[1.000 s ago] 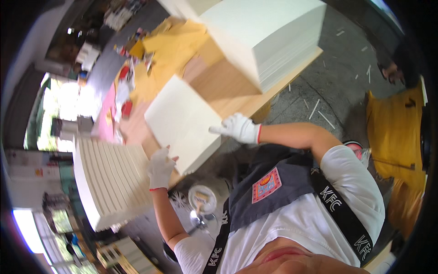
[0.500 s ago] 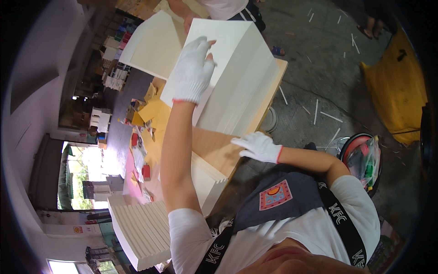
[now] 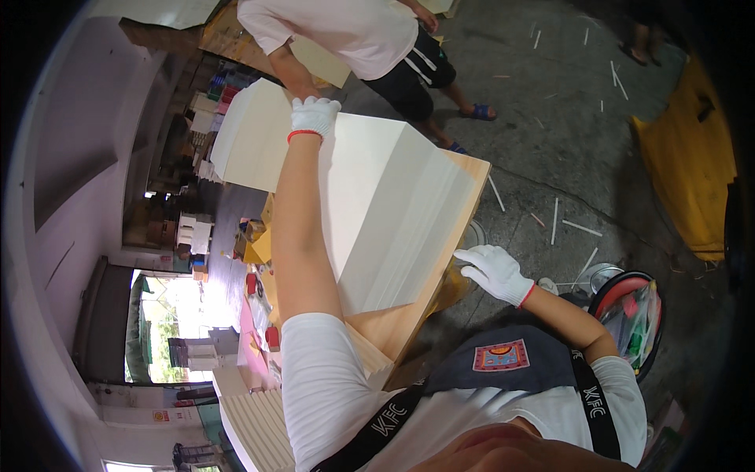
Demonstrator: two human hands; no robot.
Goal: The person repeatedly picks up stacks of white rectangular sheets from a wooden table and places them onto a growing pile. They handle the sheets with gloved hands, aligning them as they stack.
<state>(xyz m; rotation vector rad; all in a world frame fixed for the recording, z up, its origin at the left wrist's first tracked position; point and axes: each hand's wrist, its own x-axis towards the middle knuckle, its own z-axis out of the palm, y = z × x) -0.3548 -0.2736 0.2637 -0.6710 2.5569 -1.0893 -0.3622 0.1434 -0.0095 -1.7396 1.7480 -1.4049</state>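
Note:
A thick stack of large white sheets (image 3: pixel 354 169) lies on a wooden tabletop (image 3: pixel 397 324), its layered side facing me. My left hand (image 3: pixel 314 118), in a white knitted glove with a red cuff, reaches across to the far left corner of the stack. Its fingertips bend away from view, so whether they grip the edge is hidden. Off the table's right edge hovers my right hand (image 3: pixel 495 271), also gloved, with fingers loosely stretched out and nothing in them.
Behind the stack stands another person (image 3: pixel 354 35), one arm down by a second cream-coloured stack (image 3: pixel 255 134). Grooved white blocks (image 3: pixel 255 429) sit at lower left. To the right are a red-rimmed bin (image 3: pixel 629 318), a yellow cover (image 3: pixel 684 173) and white strips (image 3: pixel 555 222) on the floor.
My left hand has moved from above the sheets to their far left corner. My right hand has left the table edge, moving right. The view has shifted, showing more of the other person.

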